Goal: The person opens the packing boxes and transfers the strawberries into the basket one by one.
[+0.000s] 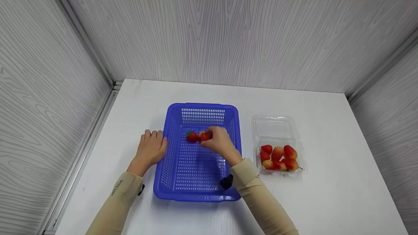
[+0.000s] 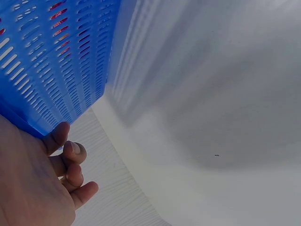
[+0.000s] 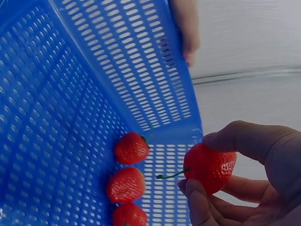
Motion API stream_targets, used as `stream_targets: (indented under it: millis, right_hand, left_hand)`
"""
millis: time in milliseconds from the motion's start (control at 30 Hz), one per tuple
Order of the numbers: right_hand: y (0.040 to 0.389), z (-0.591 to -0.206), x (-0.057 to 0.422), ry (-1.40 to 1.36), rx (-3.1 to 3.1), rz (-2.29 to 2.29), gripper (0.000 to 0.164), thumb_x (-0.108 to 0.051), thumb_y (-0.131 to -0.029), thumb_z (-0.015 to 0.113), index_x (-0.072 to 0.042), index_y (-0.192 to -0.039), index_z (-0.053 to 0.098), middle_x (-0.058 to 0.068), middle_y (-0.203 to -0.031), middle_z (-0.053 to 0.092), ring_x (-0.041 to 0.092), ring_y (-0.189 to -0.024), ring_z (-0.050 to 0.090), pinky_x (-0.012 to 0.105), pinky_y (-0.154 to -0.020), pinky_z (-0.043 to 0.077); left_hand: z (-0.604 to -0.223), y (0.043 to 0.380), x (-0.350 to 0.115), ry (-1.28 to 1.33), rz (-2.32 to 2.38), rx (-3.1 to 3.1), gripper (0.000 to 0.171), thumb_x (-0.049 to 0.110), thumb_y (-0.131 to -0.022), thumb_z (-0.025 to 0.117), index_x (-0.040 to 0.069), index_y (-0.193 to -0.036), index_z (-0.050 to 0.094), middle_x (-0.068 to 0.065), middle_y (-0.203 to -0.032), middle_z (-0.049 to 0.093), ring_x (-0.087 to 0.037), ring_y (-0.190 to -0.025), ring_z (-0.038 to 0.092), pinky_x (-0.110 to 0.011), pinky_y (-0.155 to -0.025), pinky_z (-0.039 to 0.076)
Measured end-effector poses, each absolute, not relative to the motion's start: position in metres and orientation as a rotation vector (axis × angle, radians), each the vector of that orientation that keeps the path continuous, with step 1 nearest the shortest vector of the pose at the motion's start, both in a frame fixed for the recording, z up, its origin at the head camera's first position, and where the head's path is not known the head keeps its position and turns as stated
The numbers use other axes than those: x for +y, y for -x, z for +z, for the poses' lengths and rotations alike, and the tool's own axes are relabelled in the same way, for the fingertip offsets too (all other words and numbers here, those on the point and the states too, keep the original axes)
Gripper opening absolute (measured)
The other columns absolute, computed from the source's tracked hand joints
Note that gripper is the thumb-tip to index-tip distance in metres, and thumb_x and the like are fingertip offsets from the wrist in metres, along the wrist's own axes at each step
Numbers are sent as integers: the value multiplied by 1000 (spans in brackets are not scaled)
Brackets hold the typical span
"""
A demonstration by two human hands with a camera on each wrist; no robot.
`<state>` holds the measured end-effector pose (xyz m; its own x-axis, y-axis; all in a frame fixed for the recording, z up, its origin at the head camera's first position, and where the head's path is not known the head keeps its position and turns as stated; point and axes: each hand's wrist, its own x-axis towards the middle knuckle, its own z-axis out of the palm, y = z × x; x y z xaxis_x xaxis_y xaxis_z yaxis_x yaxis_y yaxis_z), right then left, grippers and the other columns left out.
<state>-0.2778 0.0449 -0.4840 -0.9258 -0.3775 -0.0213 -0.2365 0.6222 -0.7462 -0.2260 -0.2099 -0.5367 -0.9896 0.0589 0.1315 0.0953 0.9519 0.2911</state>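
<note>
A red strawberry (image 3: 209,167) with a thin green stem is pinched between the thumb and fingers of my right hand (image 1: 219,140), over the blue basket (image 1: 196,197). Below that hand, three more strawberries lie in the basket; one of them, a strawberry (image 3: 131,148) with a green cap, is nearest the side wall. At the basket's left side is my left hand (image 1: 151,146), its thumb side against the rim. In the left wrist view, the fingers (image 2: 74,175) of that hand are loosely bent and hold nothing.
Right of the basket stands a clear plastic box (image 1: 300,148) holding several strawberries (image 1: 278,153). Its transparent lid (image 1: 274,128) is folded back behind it. Both stand on a white table (image 1: 331,198), with wood-grain panels (image 1: 211,37) at the back and sides.
</note>
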Motion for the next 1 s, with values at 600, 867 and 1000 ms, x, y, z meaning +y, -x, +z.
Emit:
stream_targets:
  millis: [600, 867, 1000]
  right_hand:
    - [287, -530, 4, 577, 2746, -940, 30, -6, -70, 79, 7, -92, 63, 9, -80, 61, 25, -73, 59, 38, -70, 51]
    - [287, -547, -11, 480, 2777, -793, 44, -14, -72, 86, 8, -100, 61, 20, -100, 64, 34, -88, 65, 45, -83, 53]
    - [288, -549, -15, 507, 2794, -756, 38, -17, -71, 87, 6, -94, 67, 20, -97, 66, 33, -86, 66, 44, -82, 54]
  left_hand:
    - [-538, 225, -210, 102, -465, -2995, 34, 24, -103, 35, -6, -102, 52, -22, -93, 53, -39, -90, 42, -53, -85, 34]
    - [-540, 225, -209, 111, -464, -2977, 32, 23, -102, 36, -5, -99, 52, -21, -90, 53, -38, -88, 42, -53, -85, 35]
    - [-539, 224, -210, 109, -460, -2984, 31, 23, -102, 35, -3, -96, 51, -19, -88, 51, -37, -87, 40, -52, -84, 35]
